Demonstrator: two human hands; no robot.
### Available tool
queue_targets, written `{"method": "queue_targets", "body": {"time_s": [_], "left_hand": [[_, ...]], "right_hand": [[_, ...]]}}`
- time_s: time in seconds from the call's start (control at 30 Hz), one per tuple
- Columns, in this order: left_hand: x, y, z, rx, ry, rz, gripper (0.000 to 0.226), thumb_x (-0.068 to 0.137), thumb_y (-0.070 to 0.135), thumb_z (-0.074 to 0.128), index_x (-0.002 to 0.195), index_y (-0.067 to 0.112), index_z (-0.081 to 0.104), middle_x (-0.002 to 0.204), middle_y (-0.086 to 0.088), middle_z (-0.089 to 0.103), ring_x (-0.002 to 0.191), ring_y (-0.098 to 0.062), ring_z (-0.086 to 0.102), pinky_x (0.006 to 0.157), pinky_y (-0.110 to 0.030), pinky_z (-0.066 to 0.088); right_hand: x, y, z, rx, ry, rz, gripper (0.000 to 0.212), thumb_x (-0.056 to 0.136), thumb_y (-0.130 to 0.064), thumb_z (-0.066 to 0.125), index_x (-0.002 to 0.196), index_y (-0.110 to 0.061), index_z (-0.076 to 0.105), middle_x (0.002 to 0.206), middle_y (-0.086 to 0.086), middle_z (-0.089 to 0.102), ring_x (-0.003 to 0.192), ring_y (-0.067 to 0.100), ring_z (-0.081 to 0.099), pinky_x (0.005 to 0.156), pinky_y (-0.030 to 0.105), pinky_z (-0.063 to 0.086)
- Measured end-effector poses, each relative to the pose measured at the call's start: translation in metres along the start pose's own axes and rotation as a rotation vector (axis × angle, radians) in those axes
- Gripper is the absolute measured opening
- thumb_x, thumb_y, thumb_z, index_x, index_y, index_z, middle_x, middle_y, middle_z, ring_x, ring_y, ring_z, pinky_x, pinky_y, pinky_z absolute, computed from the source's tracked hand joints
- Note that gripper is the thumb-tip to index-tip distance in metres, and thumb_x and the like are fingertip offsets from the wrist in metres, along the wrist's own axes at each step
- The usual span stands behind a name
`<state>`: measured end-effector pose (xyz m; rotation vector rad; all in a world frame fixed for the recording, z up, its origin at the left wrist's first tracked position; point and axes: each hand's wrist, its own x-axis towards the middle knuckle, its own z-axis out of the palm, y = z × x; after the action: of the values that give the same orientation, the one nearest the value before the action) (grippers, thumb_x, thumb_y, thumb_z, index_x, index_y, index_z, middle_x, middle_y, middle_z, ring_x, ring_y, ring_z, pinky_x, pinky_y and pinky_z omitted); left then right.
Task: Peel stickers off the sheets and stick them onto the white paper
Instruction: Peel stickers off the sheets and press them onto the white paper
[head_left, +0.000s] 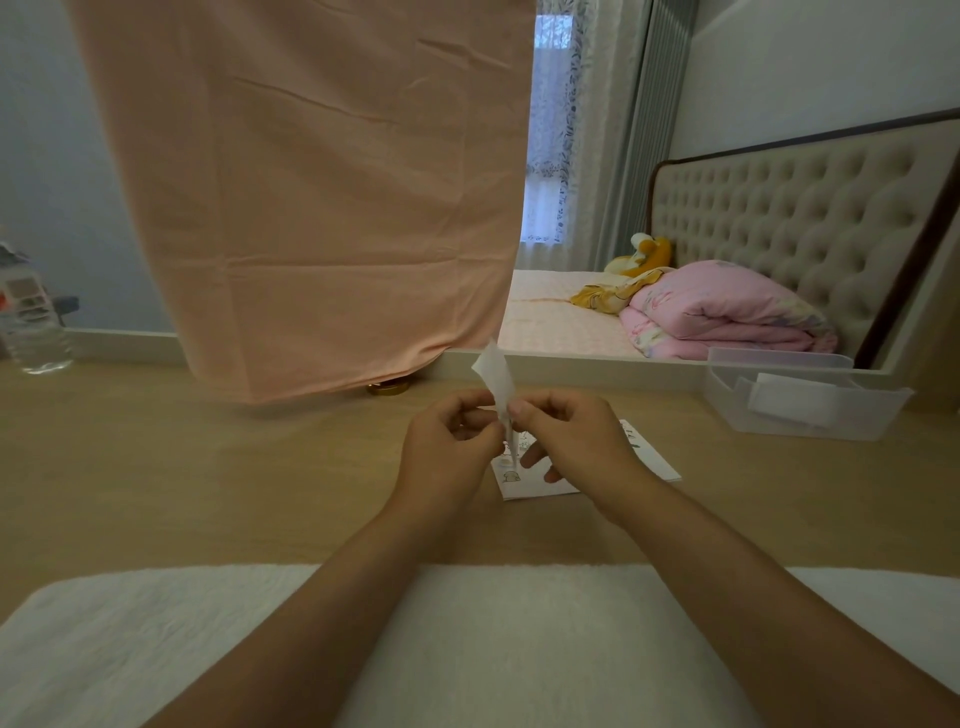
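My desk (182, 467) is pale, matt wood. Lower frame: fluffy white towel (493, 623). Upper left: smooth peach fabric (311, 208). Right: clear plastic bin (810, 415). Centre: thin paper strip (496, 371).

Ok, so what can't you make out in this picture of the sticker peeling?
All in the head view:
White paper: largely covered by the left hand and right hand; its stickers are too small to identify.
Sticker sheet: blurred and turned away; fingers hide the pinched part.
Gold object: mostly under the pink cloth.
Bottle: cut off by the left edge.
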<state>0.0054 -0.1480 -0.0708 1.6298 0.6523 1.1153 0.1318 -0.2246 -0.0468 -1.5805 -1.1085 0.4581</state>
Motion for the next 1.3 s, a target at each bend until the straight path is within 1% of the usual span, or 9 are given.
{"method": "queue_targets", "body": {"time_s": [0.13,0.23,0.33,0.47,0.77,1.0,1.1,1.17,1.3], "left_hand": [[-0.001,0.006,0.000,-0.136,-0.077,-0.080,0.036,0.086,0.004,0.068,0.117,0.020,0.066,0.104,-0.004,0.075,0.098,-0.016,0.073,0.090,-0.047,0.059],[-0.003,0.015,-0.002,-0.441,-0.199,-0.271,0.041,0.083,0.032,0.068,0.122,0.020,0.065,0.115,-0.008,0.073,0.109,-0.024,0.070,0.097,-0.052,0.055],[-0.003,0.020,-0.008,-0.494,-0.237,-0.373,0.055,0.084,0.059,0.056,0.126,0.025,0.063,0.117,-0.008,0.074,0.112,-0.027,0.069,0.097,-0.058,0.053],[-0.003,0.016,-0.007,-0.436,-0.160,-0.372,0.037,0.092,0.025,0.069,0.128,0.020,0.062,0.112,-0.006,0.075,0.104,-0.026,0.072,0.089,-0.055,0.058],[-0.002,0.010,-0.005,-0.322,-0.096,-0.238,0.026,0.089,0.017,0.074,0.112,0.027,0.068,0.103,0.005,0.077,0.096,-0.014,0.074,0.086,-0.042,0.061],[0.000,0.014,-0.011,-0.241,-0.164,-0.241,0.022,0.087,0.028,0.075,0.107,0.029,0.069,0.094,0.009,0.077,0.090,-0.009,0.073,0.084,-0.036,0.061],[0.004,0.015,-0.016,-0.258,-0.144,-0.246,0.032,0.087,0.025,0.074,0.118,0.021,0.068,0.102,0.003,0.077,0.094,-0.015,0.074,0.082,-0.035,0.061],[0.004,0.013,-0.017,-0.323,-0.152,-0.272,0.029,0.089,0.022,0.072,0.118,0.019,0.067,0.104,-0.001,0.077,0.097,-0.019,0.074,0.084,-0.037,0.061],[0.002,0.011,-0.015,-0.430,-0.183,-0.325,0.035,0.090,0.020,0.070,0.123,0.013,0.064,0.117,-0.011,0.072,0.106,-0.024,0.072,0.089,-0.039,0.059]], "right_hand": [[0.003,0.003,0.001,-0.055,0.110,-0.080,0.010,0.091,-0.028,0.070,0.091,-0.028,0.080,0.080,-0.012,0.076,0.066,0.011,0.072,0.059,0.035,0.059],[0.003,0.009,0.000,-0.269,0.237,-0.319,0.011,0.088,-0.022,0.073,0.091,-0.027,0.082,0.082,-0.013,0.076,0.070,0.006,0.069,0.066,0.030,0.058],[0.005,0.017,-0.004,-0.492,0.305,-0.635,0.010,0.087,-0.014,0.074,0.095,-0.015,0.080,0.091,-0.002,0.074,0.077,0.008,0.067,0.066,0.031,0.057],[0.006,0.022,-0.003,-0.535,0.288,-0.783,0.009,0.088,-0.010,0.072,0.096,-0.011,0.077,0.096,0.000,0.073,0.086,0.012,0.068,0.070,0.029,0.057],[0.007,0.018,-0.006,-0.362,0.219,-0.587,0.015,0.084,-0.021,0.080,0.099,-0.017,0.080,0.095,-0.006,0.076,0.083,0.002,0.069,0.068,0.008,0.050],[0.011,0.022,-0.009,-0.429,0.236,-0.682,0.013,0.084,-0.012,0.079,0.097,-0.014,0.081,0.092,-0.003,0.077,0.080,0.002,0.068,0.070,0.018,0.057],[0.008,0.017,-0.006,-0.239,0.211,-0.475,0.021,0.086,-0.017,0.078,0.107,-0.019,0.078,0.105,-0.005,0.074,0.085,-0.001,0.068,0.069,0.012,0.054],[0.007,0.015,-0.004,-0.094,0.143,-0.318,0.034,0.086,-0.030,0.078,0.119,-0.029,0.071,0.121,-0.009,0.066,0.095,-0.002,0.067,0.072,0.019,0.058],[0.005,0.018,-0.006,-0.179,-0.042,-0.275,0.050,0.081,-0.036,0.081,0.128,-0.041,0.064,0.122,-0.021,0.063,0.108,-0.002,0.061,0.087,0.026,0.055]]}}
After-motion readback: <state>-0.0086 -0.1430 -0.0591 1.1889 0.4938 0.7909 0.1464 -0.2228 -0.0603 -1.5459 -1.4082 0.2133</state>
